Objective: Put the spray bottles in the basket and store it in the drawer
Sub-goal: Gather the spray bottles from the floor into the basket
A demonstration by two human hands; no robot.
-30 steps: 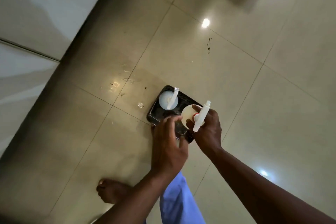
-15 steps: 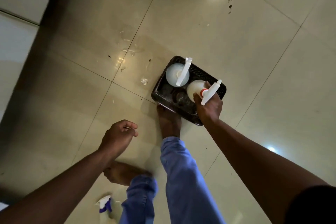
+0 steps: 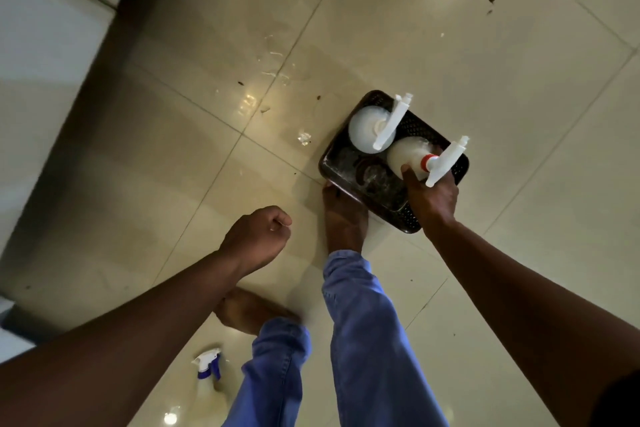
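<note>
A dark perforated basket point(image 3: 349, 168) sits on the tiled floor. An all-white spray bottle point(image 3: 369, 128) stands upright at its far-left end. Beside that bottle, inside the basket, stands a white spray bottle with a red collar point(image 3: 410, 156), and my right hand point(image 3: 431, 199) grips it at the neck. My left hand point(image 3: 258, 234) hovers over the floor to the left of the basket, fingers curled into a loose fist with nothing in it. A third spray bottle with a blue and white trigger point(image 3: 207, 380) stands on the floor near the bottom edge, behind my legs.
My bare foot point(image 3: 344, 218) touches the basket's near edge; the other foot point(image 3: 251, 314) is further back. White cabinet fronts point(image 3: 45, 42) run along the left. Small bits of debris point(image 3: 304, 138) lie on the tiles left of the basket.
My left hand let go of the basket and pulled back to the left, closing into a fist. The view tilted down, bringing my legs and the blue-trigger bottle into sight. My right hand kept hold of the red-collared bottle.
</note>
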